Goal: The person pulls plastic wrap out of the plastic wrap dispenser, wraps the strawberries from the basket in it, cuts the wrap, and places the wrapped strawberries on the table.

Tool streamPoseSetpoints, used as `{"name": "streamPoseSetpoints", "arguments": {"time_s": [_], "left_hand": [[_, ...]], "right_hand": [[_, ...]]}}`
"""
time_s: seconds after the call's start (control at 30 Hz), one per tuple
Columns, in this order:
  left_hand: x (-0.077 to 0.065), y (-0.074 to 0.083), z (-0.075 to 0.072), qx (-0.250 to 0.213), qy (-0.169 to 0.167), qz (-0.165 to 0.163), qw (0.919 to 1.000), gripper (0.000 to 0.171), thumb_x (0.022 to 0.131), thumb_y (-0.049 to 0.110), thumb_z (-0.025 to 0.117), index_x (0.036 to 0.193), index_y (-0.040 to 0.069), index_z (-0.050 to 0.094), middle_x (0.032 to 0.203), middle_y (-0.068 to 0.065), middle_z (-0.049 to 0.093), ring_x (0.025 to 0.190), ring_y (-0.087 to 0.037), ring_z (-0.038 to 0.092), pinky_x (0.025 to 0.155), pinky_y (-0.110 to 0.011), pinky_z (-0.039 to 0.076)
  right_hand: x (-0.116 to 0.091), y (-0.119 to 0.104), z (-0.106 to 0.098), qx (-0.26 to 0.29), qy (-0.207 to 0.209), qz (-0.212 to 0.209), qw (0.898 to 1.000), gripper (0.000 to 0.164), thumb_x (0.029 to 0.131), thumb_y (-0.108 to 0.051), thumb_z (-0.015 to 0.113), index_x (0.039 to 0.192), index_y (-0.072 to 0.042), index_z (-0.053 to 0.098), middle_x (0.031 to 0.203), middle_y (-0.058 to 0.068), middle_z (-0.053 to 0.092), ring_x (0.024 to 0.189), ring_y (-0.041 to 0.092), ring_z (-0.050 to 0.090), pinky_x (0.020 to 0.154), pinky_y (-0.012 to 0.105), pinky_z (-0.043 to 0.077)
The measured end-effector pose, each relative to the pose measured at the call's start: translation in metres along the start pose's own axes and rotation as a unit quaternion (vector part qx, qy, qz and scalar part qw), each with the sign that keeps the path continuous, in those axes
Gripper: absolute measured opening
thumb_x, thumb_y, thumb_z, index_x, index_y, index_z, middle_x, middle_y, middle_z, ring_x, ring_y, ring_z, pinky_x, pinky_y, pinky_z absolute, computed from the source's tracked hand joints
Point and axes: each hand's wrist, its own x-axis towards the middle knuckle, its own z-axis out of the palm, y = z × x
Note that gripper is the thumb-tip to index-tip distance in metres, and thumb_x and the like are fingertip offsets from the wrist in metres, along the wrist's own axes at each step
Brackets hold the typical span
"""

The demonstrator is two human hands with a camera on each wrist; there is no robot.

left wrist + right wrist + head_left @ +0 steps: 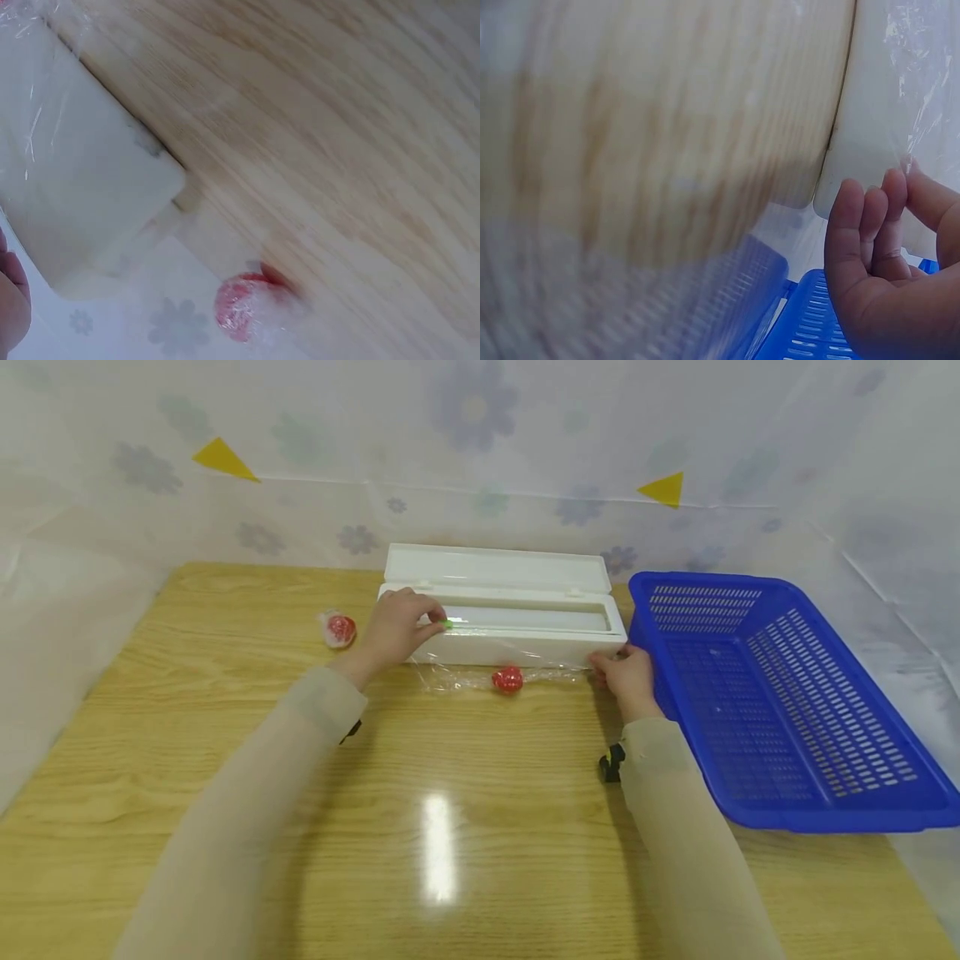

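Observation:
A long white cling film dispenser (517,647) lies at the back of the table with its lid (495,568) raised. My left hand (396,627) is over its left end, pinching a small green slider (447,624) on the front rail. Clear cling film (450,679) hangs over the dispenser's front onto the table. At the right end, my right hand (632,678) pinches the film's edge between thumb and fingertips, as the right wrist view shows. A small red ball (507,680) sits at the film in front of the dispenser.
Left of the dispenser lies another red ball (341,631), wrapped in film. A blue perforated basket (675,760) stands close to the right forearm. Behind the table hangs a flowered sheet (480,468) with two yellow triangles on it.

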Motion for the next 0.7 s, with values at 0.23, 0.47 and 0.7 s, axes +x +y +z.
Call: {"name": "streamPoseSetpoints", "arguments": {"time_s": [0.23,0.47,0.7], "left_hand": [[-0.003,-0.007,-0.005,-0.013,-0.013,0.004,0.9998,0.016,0.087,0.019,0.065,0.097,0.006,0.067,0.094,-0.009,0.07,0.084,-0.025,0.055,0.088,-0.044,0.039],[-0.013,-0.019,-0.014,-0.022,-0.004,0.006,0.9997,0.014,0.086,0.015,0.066,0.095,0.003,0.067,0.091,-0.011,0.07,0.08,-0.027,0.055,0.079,-0.041,0.043],[-0.028,-0.032,-0.028,-0.024,-0.005,-0.03,0.9992,0.013,0.087,0.014,0.065,0.095,0.004,0.067,0.093,-0.012,0.068,0.083,-0.028,0.055,0.082,-0.042,0.045]], "right_hand": [[0.0,0.0,-0.001,-0.001,0.002,0.004,1.0,0.047,0.087,-0.01,0.063,0.128,0.008,0.048,0.06,-0.011,0.05,0.051,-0.001,0.053,0.052,0.014,0.048],[-0.002,-0.002,0.001,-0.008,-0.004,-0.004,1.0,0.046,0.087,-0.01,0.063,0.126,0.009,0.049,0.058,-0.012,0.049,0.05,0.0,0.052,0.052,0.014,0.047],[-0.004,-0.004,-0.001,-0.006,-0.009,-0.002,1.0,0.048,0.086,-0.01,0.063,0.127,0.01,0.047,0.054,-0.014,0.049,0.049,-0.002,0.052,0.053,0.014,0.049]]}}
